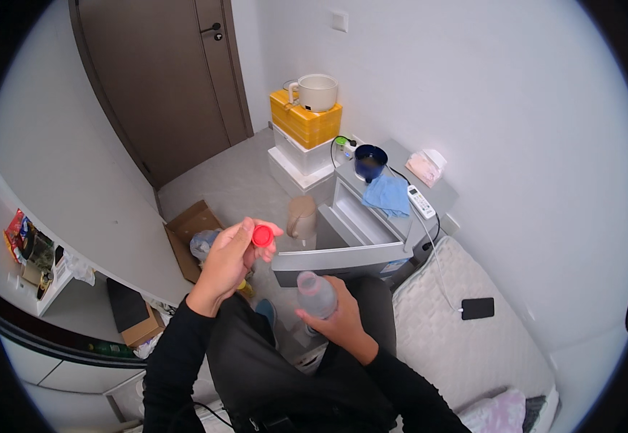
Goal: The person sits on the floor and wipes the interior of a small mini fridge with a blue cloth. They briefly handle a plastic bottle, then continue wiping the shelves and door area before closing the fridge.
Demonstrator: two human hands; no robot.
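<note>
Between the thumb and fingers of my left hand [233, 257] is a red bottle cap [262, 236], its round face turned towards the camera. My right hand [340, 319] is wrapped around a clear plastic bottle [316, 296], which stands upright over my lap with its mouth uncovered. The cap is up and to the left of the bottle's neck, apart from it. Behind the bottle is the swung-out door [341, 257] of a small grey fridge.
A dark blue pot [370, 161], a blue cloth [387, 196] and a white remote control [421, 202] lie on the fridge. A beige bin-like container [301, 217] and an open cardboard box [192, 216] stand on the floor. A phone [477, 308] on a cable lies on the mattress [449, 357] at right.
</note>
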